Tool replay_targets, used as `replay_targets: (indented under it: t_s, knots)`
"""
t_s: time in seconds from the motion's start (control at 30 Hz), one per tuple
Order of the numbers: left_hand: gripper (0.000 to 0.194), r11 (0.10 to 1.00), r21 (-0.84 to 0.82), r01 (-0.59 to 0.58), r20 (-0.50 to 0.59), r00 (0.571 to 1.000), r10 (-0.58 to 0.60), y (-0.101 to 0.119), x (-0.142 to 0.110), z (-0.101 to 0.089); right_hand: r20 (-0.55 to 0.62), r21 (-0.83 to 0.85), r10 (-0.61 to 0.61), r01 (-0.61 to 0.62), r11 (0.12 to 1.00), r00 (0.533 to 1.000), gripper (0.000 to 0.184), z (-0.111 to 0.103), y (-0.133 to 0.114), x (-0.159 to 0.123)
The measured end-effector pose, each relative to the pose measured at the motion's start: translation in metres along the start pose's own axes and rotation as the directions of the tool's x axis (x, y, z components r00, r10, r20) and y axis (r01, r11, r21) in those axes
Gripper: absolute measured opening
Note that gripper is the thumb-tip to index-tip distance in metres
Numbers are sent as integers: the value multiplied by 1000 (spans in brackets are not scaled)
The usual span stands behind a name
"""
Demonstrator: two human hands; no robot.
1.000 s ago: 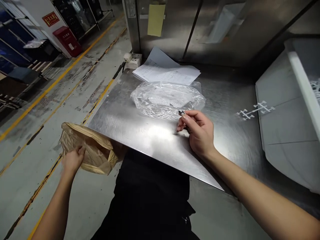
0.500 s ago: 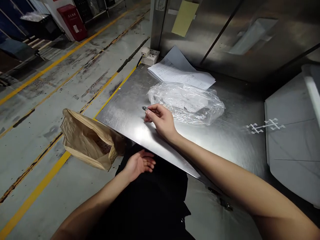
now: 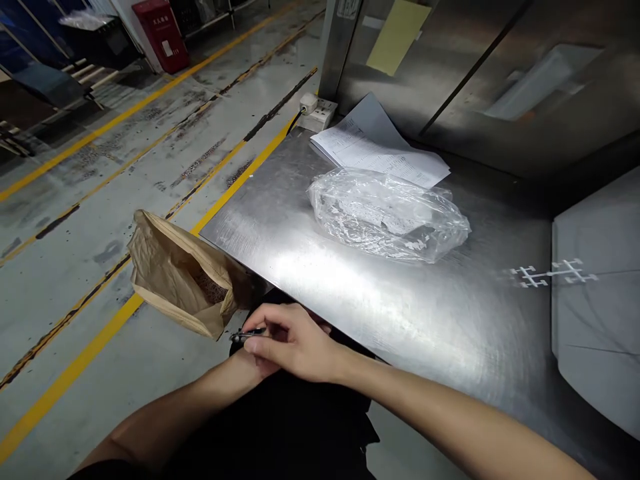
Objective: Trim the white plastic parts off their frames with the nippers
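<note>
My right hand (image 3: 290, 340) is below the near edge of the steel table (image 3: 310, 267), fingers pinched on a small dark metal part (image 3: 246, 335). It lies over my left hand, of which only the wrist (image 3: 235, 377) shows, so the left fingers are hidden. A crumpled brown paper bag (image 3: 175, 273) hangs open at the table's near left corner, just left of my hands. A clear plastic bag (image 3: 387, 213) with pale pieces inside lies on the table farther back.
Printed paper sheets (image 3: 375, 147) lie behind the plastic bag, near a white power socket (image 3: 317, 110). A small white plastic sprue (image 3: 550, 273) sits at the right beside a grey machine cover (image 3: 595, 300). Yellow floor lines run to the left; a red cabinet (image 3: 163, 33) stands far off.
My right hand carried the small metal part from beside the plastic bag leftward, then down off the table's near edge onto my left hand. My left hand let go of the paper bag.
</note>
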State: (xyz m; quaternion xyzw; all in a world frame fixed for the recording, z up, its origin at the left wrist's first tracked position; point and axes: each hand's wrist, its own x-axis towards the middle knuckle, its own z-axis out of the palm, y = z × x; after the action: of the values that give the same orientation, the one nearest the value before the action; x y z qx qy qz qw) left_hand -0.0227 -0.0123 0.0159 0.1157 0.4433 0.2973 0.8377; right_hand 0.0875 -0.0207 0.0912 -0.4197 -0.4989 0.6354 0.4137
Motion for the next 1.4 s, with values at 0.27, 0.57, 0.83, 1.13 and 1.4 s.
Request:
replay_targets:
  t_s: [0.27, 0.57, 0.83, 1.13, 1.4]
  knots:
    - [36, 889, 102, 446, 201, 866, -457, 28, -42, 14, -504, -126, -412, 407, 905, 759, 9, -88, -45, -38]
    - [79, 995, 104, -3, 303, 953, -29, 82, 31, 208, -717, -632, -691, 501, 592, -88, 14, -195, -27, -95]
    - [51, 937, 318, -143, 421, 907, -5, 101, 14, 176, -661, -657, -731, 342, 672, 169, 14, -164, -20, -107]
    - [22, 98, 696, -711, 425, 518, 742, 248, 69, 111, -737, -631, -665, 233, 740, 117, 19, -171, -13, -101]
    - [30, -152, 929, -337, 351, 676, 648, 303, 142, 69, -801, -560, -574, 122, 819, 170, 34, -170, -12, -100]
